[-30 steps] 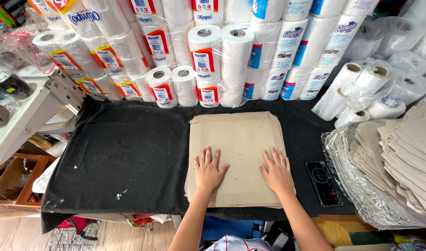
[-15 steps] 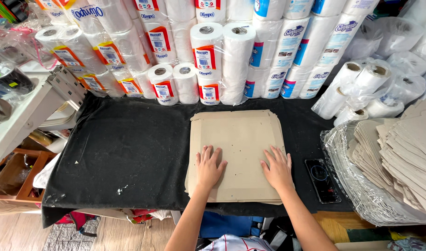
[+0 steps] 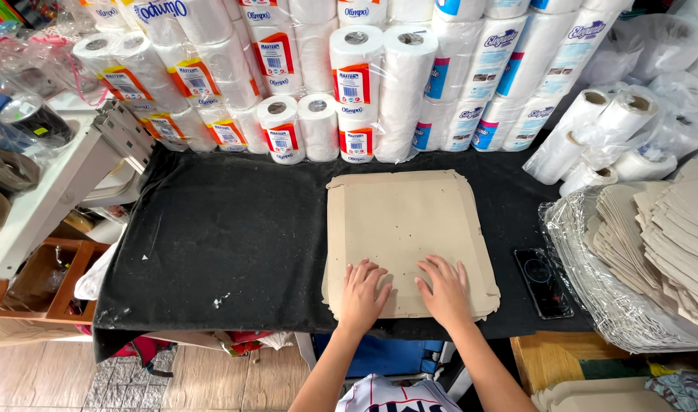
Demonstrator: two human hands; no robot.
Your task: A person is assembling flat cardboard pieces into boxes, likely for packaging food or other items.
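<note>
Pressing both palms flat on the stack of brown paper sheets (image 3: 402, 229), we have drawn our left hand (image 3: 362, 294) and right hand (image 3: 444, 290) closer together than a moment ago, fingers spread and holding nothing; the stack lies on the black-clothed surface (image 3: 219, 236), its near edge at the rim, a phone (image 3: 543, 282) just beside it, so the sheets look squared and flattened

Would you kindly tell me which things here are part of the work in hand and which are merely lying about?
In hand:
- stack of brown paper sheets, pressed flat by left hand and right hand
- black cloth table cover beneath it

Lying about:
- wrapped white paper rolls behind
- black phone
- brown folded papers in clear plastic at right
</note>
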